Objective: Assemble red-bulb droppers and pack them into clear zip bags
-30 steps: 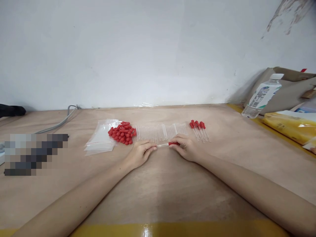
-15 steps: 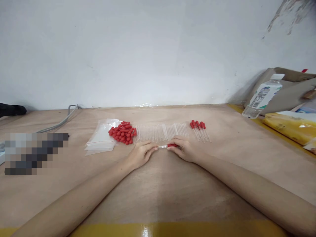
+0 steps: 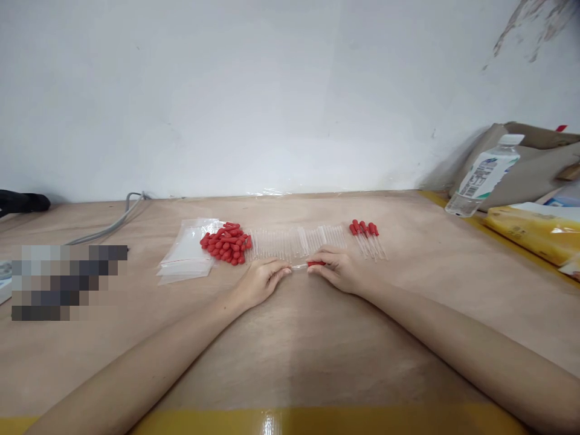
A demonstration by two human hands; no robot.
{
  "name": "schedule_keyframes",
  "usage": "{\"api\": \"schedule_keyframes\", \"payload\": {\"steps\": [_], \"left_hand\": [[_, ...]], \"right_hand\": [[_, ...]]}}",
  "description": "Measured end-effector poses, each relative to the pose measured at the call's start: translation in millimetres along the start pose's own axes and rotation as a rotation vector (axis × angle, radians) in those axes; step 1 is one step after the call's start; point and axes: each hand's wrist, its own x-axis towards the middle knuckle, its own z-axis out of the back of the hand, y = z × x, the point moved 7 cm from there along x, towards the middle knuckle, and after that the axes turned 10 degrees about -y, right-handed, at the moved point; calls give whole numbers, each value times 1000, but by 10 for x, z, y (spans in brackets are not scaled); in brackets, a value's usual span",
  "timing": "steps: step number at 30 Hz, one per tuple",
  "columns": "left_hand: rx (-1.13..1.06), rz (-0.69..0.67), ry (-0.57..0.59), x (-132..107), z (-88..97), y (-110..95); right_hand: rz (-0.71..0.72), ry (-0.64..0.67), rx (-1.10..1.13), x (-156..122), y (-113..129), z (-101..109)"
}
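My left hand [image 3: 265, 281] pinches one end of a clear dropper tube [image 3: 299, 266], which lies level just above the table. At its other end, my right hand [image 3: 338, 270] grips a red rubber bulb [image 3: 316, 263] that meets the tube; how far it sits over the tube is hidden by my fingers. Behind my hands, a row of clear tubes [image 3: 276, 243] lies side by side. Loose red bulbs [image 3: 226, 244] are heaped at the row's left end. To the right lie several droppers [image 3: 367, 235], red bulbs on their tubes.
Clear plastic bags [image 3: 185, 254] lie left of the bulb heap. A grey cable [image 3: 109, 228] and a blurred-out dark object [image 3: 67, 284] are farther left. At the right stand a water bottle [image 3: 483, 178] and a beige bag [image 3: 534, 163], beside a yellow package [image 3: 534, 232].
Hardly anything differs. Both hands keep hold of the tube and bulb, and my right fingers have shifted very slightly; the whole view has drifted a little.
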Motion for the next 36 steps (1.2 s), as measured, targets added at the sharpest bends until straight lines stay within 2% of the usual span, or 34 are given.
{"api": "schedule_keyframes", "payload": {"steps": [4,9,11,13,16,20,24,27,30,33,36], "left_hand": [[12,-20,-8,24,26,-49],[58,14,-1,19,45,-25],[58,32,25,13,24,-8],[54,48,52,12,3,-1],[53,74,86,13,-14,0],[53,90,109,12,-16,-7],[79,97,91,15,5,-11],[95,87,76,21,17,-21],[102,80,71,28,15,-27],[105,77,66,34,13,-31],[110,74,72,37,10,-34]], "right_hand": [[-185,-110,121,97,-65,127],[-526,-345,282,288,-468,619],[-619,-420,206,362,-681,876],[-639,-490,58,421,-853,1098],[-687,-401,-261,443,-1071,1140],[-674,-202,-645,413,-1209,902],[-592,-113,-894,401,-1226,764],[-641,-163,-932,347,-1275,882],[-788,-248,-907,235,-1382,1148],[-1019,-181,-820,56,-1549,1349],[-1168,-97,-649,-94,-1633,1381]]}}
